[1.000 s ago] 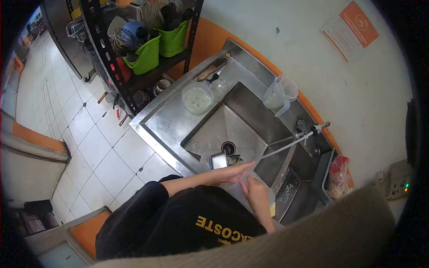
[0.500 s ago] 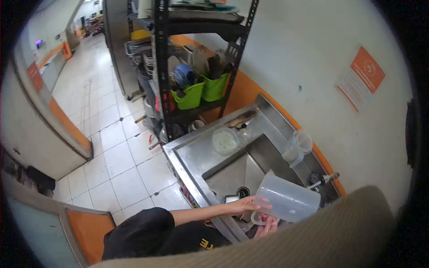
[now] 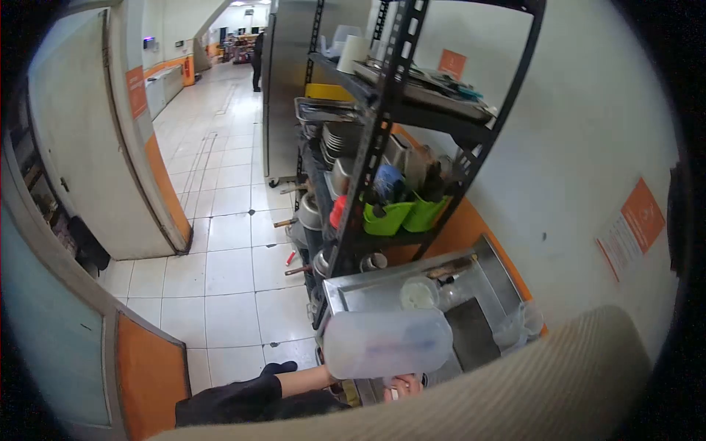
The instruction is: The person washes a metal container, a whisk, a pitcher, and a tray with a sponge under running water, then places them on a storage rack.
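A large translucent plastic pitcher (image 3: 388, 342) is held up on its side over the near left edge of the sink. My right hand (image 3: 404, 387) is closed at its underside, around where the handle is. The wrist of my left hand (image 3: 328, 375) meets the pitcher's lower left end, and the pitcher hides most of those fingers. On the steel sink counter (image 3: 368, 287) beyond are a round clear tub (image 3: 420, 293) and a small clear container (image 3: 448, 295). Clear plastic jugs (image 3: 521, 323) stand at the sink's right side.
A black metal shelf (image 3: 379, 121) rises behind the sink, holding green bins (image 3: 387, 219) of utensils, pans and trays. Pot handles (image 3: 298, 271) stick out leftward over the tiled floor (image 3: 228, 272). A person (image 3: 257, 62) stands far down the corridor.
My view has swung up and left. The pitcher has moved left, from above the basin towards the sink's near left edge, and turned more level. Both hands have gone with it.
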A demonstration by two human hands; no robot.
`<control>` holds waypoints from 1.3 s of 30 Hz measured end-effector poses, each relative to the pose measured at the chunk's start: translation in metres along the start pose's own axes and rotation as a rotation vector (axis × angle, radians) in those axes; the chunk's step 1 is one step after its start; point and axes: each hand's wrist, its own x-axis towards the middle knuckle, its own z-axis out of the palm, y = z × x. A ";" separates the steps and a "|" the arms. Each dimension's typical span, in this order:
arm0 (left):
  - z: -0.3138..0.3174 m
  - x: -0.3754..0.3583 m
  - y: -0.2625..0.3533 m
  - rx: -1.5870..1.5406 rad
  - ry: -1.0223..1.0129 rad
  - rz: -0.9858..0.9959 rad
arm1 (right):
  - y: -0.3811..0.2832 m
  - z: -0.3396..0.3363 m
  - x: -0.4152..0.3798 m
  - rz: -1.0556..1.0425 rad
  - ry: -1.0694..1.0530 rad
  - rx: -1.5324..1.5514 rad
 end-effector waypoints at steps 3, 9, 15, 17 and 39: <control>-0.007 -0.033 0.049 -0.001 0.035 0.124 | -0.022 0.030 0.048 -0.278 -0.053 0.082; -0.020 -0.122 0.182 0.048 0.100 0.435 | -0.080 0.140 0.148 -0.669 -0.255 0.213; -0.019 -0.237 0.318 0.258 0.209 0.770 | -0.213 0.219 0.271 -0.722 -0.263 0.543; -0.016 -0.267 0.343 0.372 0.270 0.872 | -0.253 0.239 0.322 -0.757 -0.206 0.575; -0.096 -0.444 0.401 -0.021 1.133 1.396 | -0.358 0.182 0.845 -0.080 0.875 0.217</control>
